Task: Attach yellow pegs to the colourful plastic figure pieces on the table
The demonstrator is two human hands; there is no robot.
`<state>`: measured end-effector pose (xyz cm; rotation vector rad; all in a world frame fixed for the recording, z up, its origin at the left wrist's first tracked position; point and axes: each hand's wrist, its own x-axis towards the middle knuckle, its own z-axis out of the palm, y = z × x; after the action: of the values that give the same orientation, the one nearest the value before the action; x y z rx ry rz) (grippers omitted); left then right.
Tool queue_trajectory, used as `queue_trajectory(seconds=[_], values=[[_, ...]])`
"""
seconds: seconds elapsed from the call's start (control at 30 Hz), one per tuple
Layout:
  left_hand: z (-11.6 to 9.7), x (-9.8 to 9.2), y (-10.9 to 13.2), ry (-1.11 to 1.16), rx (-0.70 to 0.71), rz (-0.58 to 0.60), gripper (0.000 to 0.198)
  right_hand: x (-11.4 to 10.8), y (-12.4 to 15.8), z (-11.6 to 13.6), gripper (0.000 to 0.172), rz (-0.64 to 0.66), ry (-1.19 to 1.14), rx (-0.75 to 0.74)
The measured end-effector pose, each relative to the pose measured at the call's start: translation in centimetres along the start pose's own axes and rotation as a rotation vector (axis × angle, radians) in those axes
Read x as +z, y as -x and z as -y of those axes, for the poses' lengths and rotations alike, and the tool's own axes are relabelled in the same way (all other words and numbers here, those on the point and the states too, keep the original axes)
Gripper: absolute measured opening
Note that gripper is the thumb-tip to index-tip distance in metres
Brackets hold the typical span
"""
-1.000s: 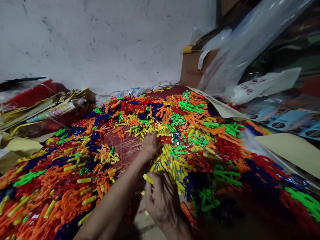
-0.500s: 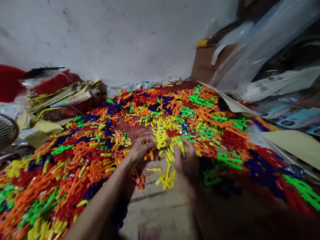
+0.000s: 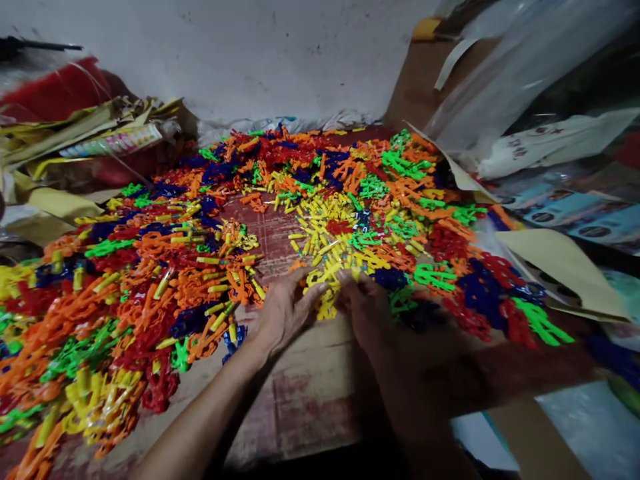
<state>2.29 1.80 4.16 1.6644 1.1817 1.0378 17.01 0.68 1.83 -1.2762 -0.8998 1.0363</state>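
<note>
Many small plastic pieces in orange, red, blue, green and yellow cover a worn red-brown tabletop [image 3: 300, 407]. At the middle, yellow pieces [image 3: 327, 307] lie between my two hands. My left hand [image 3: 287, 310] has its fingers curled at the left side of these yellow pieces, thumb pointing in. My right hand [image 3: 365, 303] pinches a yellow piece at their right side, its fingertips partly hidden in shadow. Just beyond the fingers spreads a heap of yellow crayon-like sticks [image 3: 325, 220].
A pale wall [image 3: 250, 60] rises behind the pile. Folded papers and a red container [image 3: 60, 90] stand at the left. At the right are a cardboard box [image 3: 420, 80], clear plastic bags and a yellowish sheet [image 3: 565, 267].
The view has tilted down and shifted. Both hands have come closer together around the yellow pieces, and the loose yellow pieces near the front have been gathered in between them.
</note>
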Motion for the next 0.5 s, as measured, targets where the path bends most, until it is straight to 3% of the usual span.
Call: queue_trajectory(seconds=[0.07,0.13,0.27,0.37,0.5], values=[[0.4,0.4,0.1,0.227,-0.143,0.024,0.033,0.8,0.6,-0.2,0.039,0.039,-0.003,0.037],[1.0,0.4,0.0,0.429,-0.279,0.059,0.04,0.7,1.0,-0.1,0.036,0.063,0.138,-0.062],[1.9,-0.6,-0.1,0.623,-0.4,0.149,0.044,-1.9,0.8,0.3,0.04,0.116,0.319,-0.191],[1.9,-1.1,0.0,0.644,-0.441,0.239,0.04,-3.6,0.6,0.5,0.034,0.221,0.287,-0.066],[1.8,-1.2,0.4,0.612,-0.427,0.33,0.037,-4.2,0.4,-0.2,0.032,0.293,0.033,0.203]])
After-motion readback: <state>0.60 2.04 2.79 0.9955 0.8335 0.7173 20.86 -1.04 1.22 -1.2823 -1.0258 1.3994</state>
